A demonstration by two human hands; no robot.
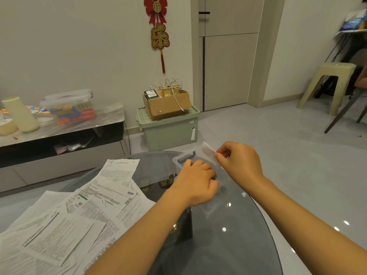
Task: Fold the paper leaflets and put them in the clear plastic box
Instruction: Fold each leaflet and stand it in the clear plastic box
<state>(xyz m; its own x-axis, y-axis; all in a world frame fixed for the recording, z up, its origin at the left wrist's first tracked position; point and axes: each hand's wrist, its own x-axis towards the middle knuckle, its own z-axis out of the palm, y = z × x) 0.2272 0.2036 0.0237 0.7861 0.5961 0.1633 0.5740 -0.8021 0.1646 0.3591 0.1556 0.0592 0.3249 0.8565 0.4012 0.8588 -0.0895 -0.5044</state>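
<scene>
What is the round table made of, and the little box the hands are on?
The table looks like dark smoked glass: glossy, showing light reflections and its base beneath. The box looks like clear, smooth plastic with a grey latch; you can see through its walls.

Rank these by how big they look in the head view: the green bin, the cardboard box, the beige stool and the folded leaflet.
Largest to smallest as they appear:
1. green bin
2. beige stool and cardboard box, too close to rank
3. folded leaflet, pinched by the right hand, though nearer the camera
</scene>
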